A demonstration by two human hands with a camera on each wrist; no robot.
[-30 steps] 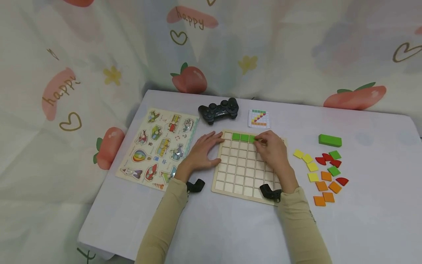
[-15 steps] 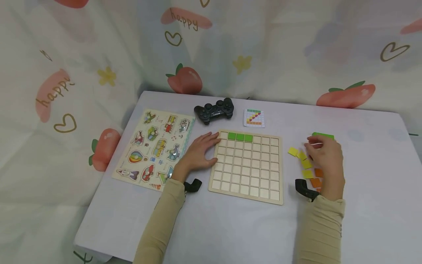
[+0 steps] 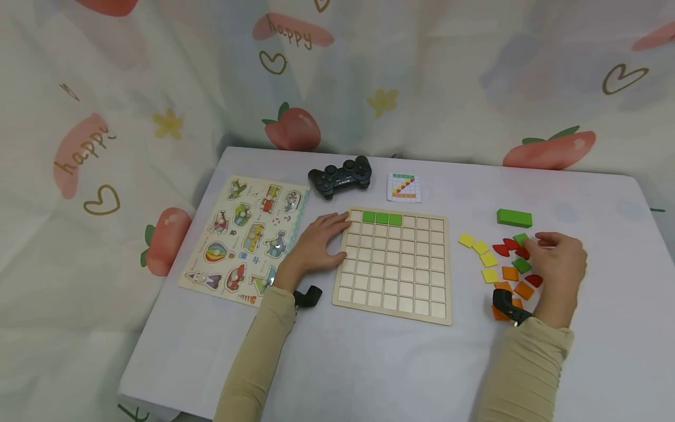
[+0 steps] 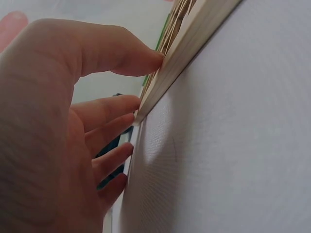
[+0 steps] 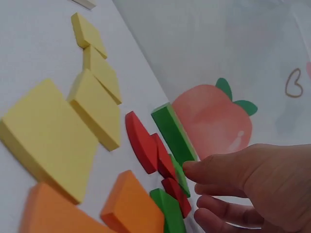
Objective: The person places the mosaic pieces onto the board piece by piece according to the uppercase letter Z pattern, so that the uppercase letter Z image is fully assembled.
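Observation:
My left hand (image 3: 316,249) rests at the left edge of a wooden grid board (image 3: 392,310). In the left wrist view its thumb (image 4: 138,63) touches the board's rim, with the fingers spread and fairly straight. Three green square tiles (image 3: 382,218) sit side by side in the board's top row. My right hand (image 3: 559,258) is at the loose pieces to the right, its fingertips at a green tile (image 3: 520,239). In the right wrist view the thumb (image 5: 209,167) is beside that tile; a firm grip on it does not show. Red quarter-round pieces (image 3: 501,251) and another green tile (image 3: 521,265) lie close by.
Yellow tiles (image 3: 488,259) and orange tiles (image 3: 510,274) lie right of the board. A green block (image 3: 514,218) lies behind them. A pattern card (image 3: 404,187) and a black game controller (image 3: 340,177) are at the back. A picture puzzle board (image 3: 211,264) lies at the left.
My right hand has left the board's top row and moved right to the loose pieces. The third green tile now lies fully uncovered in its cell. My left hand stays at the board.

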